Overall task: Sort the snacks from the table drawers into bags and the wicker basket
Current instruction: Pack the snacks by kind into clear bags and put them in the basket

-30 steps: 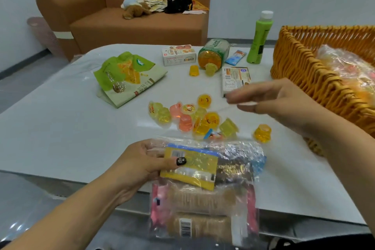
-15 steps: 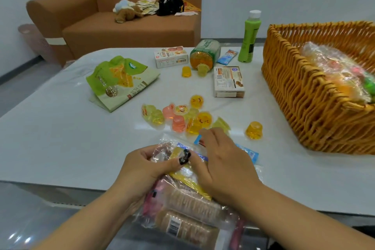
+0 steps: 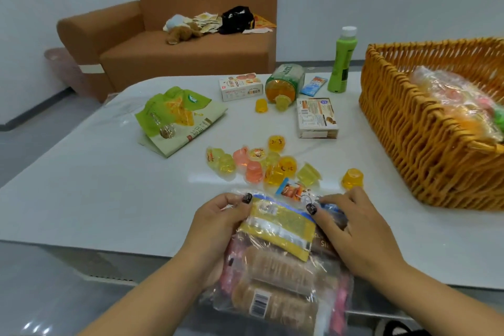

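**Both hands pinching at the near edge**

Both forearms reach in from below. The left hand [image 3: 218,222] curls its fingers, thumb pinching inward. The right hand [image 3: 351,229] lies palm down, thumb and fingertips pinching forward.

Both hands grip the top edge of a clear zip bag [image 3: 275,275] at the near edge of the white table [image 3: 81,194]: the left hand [image 3: 218,224] pinches its left corner, the right hand [image 3: 351,229] its right. Inside lie a yellow packet [image 3: 281,229] and wrapped biscuit rolls [image 3: 275,267]. Just beyond sit loose jelly cups [image 3: 261,163]. A wicker basket [image 3: 414,144] on the right holds a filled clear bag [image 3: 458,101].
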